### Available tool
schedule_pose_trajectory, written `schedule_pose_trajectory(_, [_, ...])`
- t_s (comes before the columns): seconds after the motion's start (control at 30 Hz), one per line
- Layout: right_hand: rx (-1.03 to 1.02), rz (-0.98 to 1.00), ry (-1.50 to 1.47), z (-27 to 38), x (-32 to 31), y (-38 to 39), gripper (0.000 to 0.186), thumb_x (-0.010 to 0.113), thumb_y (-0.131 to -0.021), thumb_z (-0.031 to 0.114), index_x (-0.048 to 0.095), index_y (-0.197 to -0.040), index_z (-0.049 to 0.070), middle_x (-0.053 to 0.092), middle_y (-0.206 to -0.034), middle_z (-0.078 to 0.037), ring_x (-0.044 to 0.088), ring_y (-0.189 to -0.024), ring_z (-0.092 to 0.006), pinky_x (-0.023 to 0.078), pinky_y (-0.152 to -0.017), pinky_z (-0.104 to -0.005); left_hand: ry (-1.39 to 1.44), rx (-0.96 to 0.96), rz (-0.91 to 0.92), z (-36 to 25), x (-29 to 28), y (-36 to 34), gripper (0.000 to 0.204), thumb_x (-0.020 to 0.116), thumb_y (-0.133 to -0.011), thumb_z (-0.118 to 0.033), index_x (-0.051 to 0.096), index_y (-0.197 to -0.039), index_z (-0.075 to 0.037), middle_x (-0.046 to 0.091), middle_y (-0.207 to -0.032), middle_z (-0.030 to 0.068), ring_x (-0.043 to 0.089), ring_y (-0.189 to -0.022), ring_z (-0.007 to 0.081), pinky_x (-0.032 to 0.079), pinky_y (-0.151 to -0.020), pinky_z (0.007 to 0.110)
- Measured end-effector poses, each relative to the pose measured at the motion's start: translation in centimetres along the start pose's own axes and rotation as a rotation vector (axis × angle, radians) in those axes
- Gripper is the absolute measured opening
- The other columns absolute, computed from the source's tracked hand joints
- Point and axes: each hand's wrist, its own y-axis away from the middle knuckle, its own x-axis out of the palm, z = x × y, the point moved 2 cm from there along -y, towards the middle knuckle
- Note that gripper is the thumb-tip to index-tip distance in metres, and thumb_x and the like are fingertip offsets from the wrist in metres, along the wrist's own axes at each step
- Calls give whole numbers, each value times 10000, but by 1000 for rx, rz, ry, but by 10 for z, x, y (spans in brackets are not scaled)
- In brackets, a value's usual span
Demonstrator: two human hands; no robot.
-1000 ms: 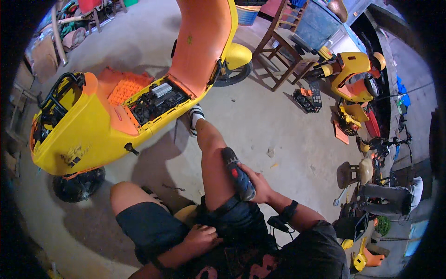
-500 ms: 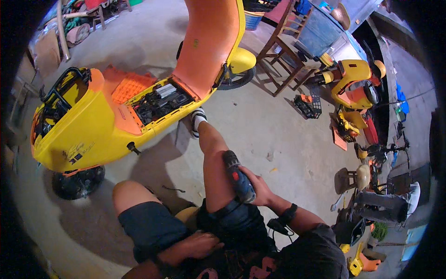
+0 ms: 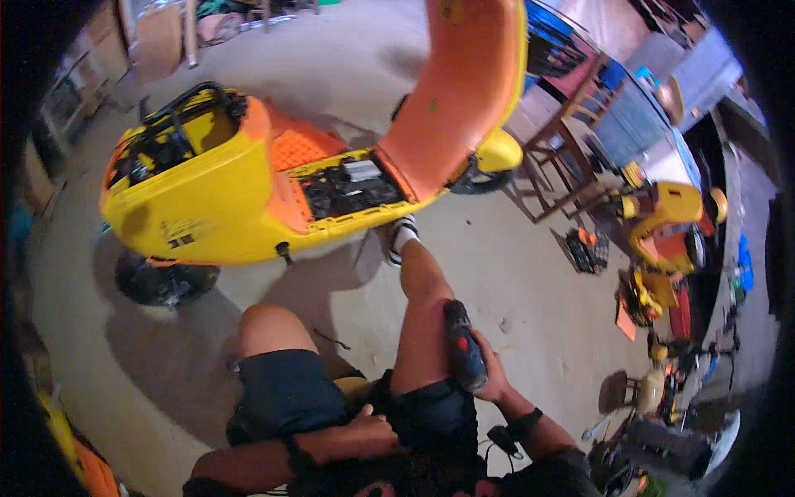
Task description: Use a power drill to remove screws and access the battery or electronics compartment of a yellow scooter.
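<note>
My right hand (image 3: 492, 366) is wrapped around a dark blue and black cordless drill (image 3: 465, 346). The drill lies along my right thigh, its nose toward the knee. Over my lap, my left hand (image 3: 371, 432) rests with its fingers loosely curled; I make out nothing in it. In front of me stands a yellow and orange electric scooter (image 3: 199, 207), apart from both hands. Its floorboard is uncovered, showing a bay of dark wiring and a silver box (image 3: 362, 171). The rear section is open at the top, with a black rack (image 3: 178, 116).
An orange ribbed mat (image 3: 306, 145) lies beyond the scooter. At the right are a wooden chair (image 3: 559, 166), a blue tub (image 3: 633, 120), a black crate (image 3: 586, 248) and a second yellow scooter (image 3: 667, 224). A dark strip (image 3: 331, 338) lies on the floor by my knees.
My view has swung left, so the scooter, my legs and my hands sit further right in it. The drill stays in my right hand against the thigh; my left hand stays over my lap.
</note>
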Motion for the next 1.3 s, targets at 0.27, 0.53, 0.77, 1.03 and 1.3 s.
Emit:
schedule_pose_trajectory(0.27, [-96, -4, -160, -7, 8, -5, 994, 830, -658, 201, 255, -1450, 28, 587, -1259, -181, 607, -1111, -271, 472, -962, -376, 124, -41, -127, 12, 22, 12, 247, 503, -899, -272, 674, -979, -113, 691, -902, 160, 678, -912, 295, 524, -781, 504])
schedule_pose_trajectory(0.53, [-84, -4, -43, -1, 16, -11, 1008, 841, -647, 236, 261, -1446, 33, 605, -1223, -172, 625, -1074, -258, 491, -941, -379, 783, 129, 18, 36, 19, 8, 257, 521, -874, -256, 665, -978, -71, 677, -897, 204, 667, -907, 337, 529, -784, 476])
schedule_pose_trajectory(0.77, [-62, 21, 9, 16, 3, -21, 1019, 846, -631, 263, 271, -1444, 51, 630, -1175, -170, 648, -1038, -287, 508, -913, -389, 792, 73, -116, 20, -12, 19, 295, 544, -851, -248, 658, -982, -9, 666, -899, 239, 651, -900, 385, 528, -775, 459])
schedule_pose_trajectory(1.03, [-52, 37, 25, 4, 16, -24, 1023, 847, -624, 272, 276, -1440, 38, 636, -1165, -174, 652, -1023, -287, 509, -907, -394, 653, -10, -43, 22, 4, -3, 357, 592, -805, -212, 631, -1053, 41, 662, -1036, 232, 645, -933, 365, 509, -814, 457])
schedule_pose_trajectory(1.3, [8, 6, 6, -3, 13, -18, 997, 843, -622, 253, 298, -1431, 46, 644, -1152, -163, 657, -1012, -279, 510, -904, -379, 1169, -719, -416, 33, -12, -4, 566, 690, -722, -204, 586, -1243, -7, 658, -1107, 208, 653, -965, 308, 509, -826, 401])
